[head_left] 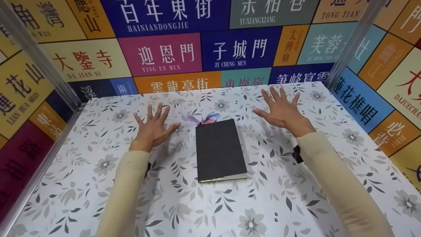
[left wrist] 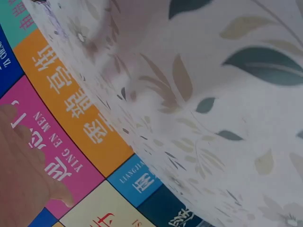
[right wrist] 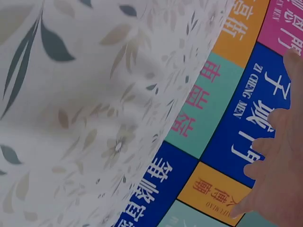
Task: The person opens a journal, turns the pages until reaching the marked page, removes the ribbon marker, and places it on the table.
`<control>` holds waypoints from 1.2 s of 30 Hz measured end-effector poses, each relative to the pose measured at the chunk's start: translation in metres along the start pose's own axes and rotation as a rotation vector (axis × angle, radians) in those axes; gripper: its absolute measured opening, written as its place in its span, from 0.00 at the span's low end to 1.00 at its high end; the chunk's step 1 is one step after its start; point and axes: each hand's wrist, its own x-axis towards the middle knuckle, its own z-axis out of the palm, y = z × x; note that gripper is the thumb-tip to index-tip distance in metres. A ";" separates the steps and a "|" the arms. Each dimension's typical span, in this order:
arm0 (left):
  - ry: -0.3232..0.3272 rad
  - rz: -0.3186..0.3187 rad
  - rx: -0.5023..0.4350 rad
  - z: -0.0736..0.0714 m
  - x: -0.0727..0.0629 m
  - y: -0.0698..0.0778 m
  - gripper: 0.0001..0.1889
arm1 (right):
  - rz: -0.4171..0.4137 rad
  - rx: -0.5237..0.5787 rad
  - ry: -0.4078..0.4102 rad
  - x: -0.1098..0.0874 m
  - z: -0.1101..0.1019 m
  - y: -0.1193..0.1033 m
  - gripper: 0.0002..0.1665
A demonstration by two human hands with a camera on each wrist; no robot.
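A closed book (head_left: pixel 219 149) with a dark cover lies slightly turned in the middle of the table. At its far edge a small purple, blue and pink thing shaped like a bow or flower (head_left: pixel 207 119) pokes out, partly hidden by the book. To the left of the book, my left hand (head_left: pixel 154 126) has its fingers spread and holds nothing. My right hand (head_left: pixel 283 108), also with spread fingers, is right of the book and farther back, apart from it. Both wrist views show part of a hand (left wrist: pixel 26 175) at the frame's side, likewise the right hand (right wrist: pixel 279 161).
A white cloth with grey leaves and flowers covers the table (head_left: pixel 177 210). Walls of colourful panels with Chinese lettering (head_left: pixel 161 52) rise at the back and both sides. Clear corner posts (head_left: pixel 42 52) stand at the table's far corners.
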 end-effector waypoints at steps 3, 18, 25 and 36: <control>-0.009 0.007 -0.008 0.002 -0.002 0.004 0.46 | -0.021 0.024 0.006 -0.002 0.004 -0.005 0.58; -0.010 0.098 -0.120 0.025 -0.022 0.023 0.44 | -0.067 0.191 0.024 -0.023 0.019 -0.020 0.55; -0.014 0.156 -0.165 0.030 -0.027 0.042 0.42 | -0.092 0.294 0.001 -0.031 0.031 -0.028 0.51; -0.100 0.266 -0.261 0.038 -0.032 0.078 0.42 | -0.113 0.455 -0.019 -0.038 0.060 -0.046 0.47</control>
